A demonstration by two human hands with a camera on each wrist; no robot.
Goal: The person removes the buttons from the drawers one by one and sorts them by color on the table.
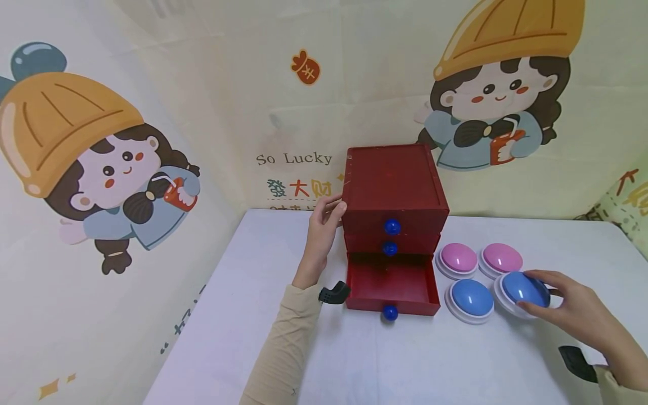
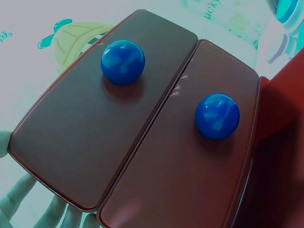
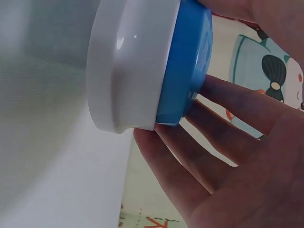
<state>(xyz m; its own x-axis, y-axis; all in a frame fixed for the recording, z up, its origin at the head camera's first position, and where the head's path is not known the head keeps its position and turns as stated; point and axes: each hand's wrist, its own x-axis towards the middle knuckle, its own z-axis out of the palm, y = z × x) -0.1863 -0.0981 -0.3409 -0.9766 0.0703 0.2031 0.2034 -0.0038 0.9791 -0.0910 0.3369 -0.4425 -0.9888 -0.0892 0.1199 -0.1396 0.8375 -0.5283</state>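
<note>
My right hand [image 1: 574, 306] grips a round blue push button [image 1: 523, 288] with a white base, thumb on the near side and fingers on the far side. In the right wrist view this button [image 3: 183, 66] seems raised off the table. A second blue push button [image 1: 472, 297] lies just left of it, with two pink push buttons [image 1: 459, 257] behind. My left hand [image 1: 324, 236] rests against the left side of a dark red drawer cabinet [image 1: 395, 177]. Its bottom drawer [image 1: 392, 278] is pulled out and looks empty; the upper drawers, with blue round knobs [image 2: 122, 62], are closed.
A white table [image 1: 283, 253] carries everything. Behind and to the left hangs a pale cloth [image 1: 228, 101] printed with cartoon figures and lettering. The pulled-out drawer's blue knob [image 1: 390, 313] sticks out towards me. A black strap [image 1: 335, 293] is at my left wrist.
</note>
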